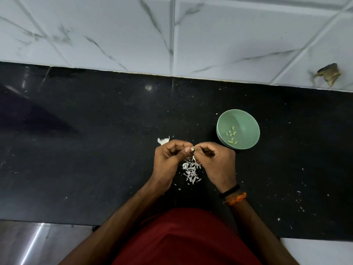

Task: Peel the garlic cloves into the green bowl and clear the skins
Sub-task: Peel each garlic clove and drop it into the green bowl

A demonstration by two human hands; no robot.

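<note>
Over the black counter my left hand (pixel 169 159) and my right hand (pixel 216 163) meet, fingers curled, both pinching one small garlic clove (pixel 192 149) between their fingertips. A strip of skin hangs down from the clove. Below the hands lies a heap of white garlic skins (pixel 191 172). The remaining garlic bulb piece (pixel 163 140) sits just behind my left hand, partly hidden by it. The green bowl (pixel 246 119) stands to the right of my right hand, with several peeled cloves (pixel 231 136) in its bottom.
The black counter (pixel 95 150) runs from a white marble-tiled wall (pixel 172 35) at the back to its front edge near my red shirt. Small skin flecks (pixel 299 199) are scattered at the right. A broken patch (pixel 329 74) marks the wall tile at the right.
</note>
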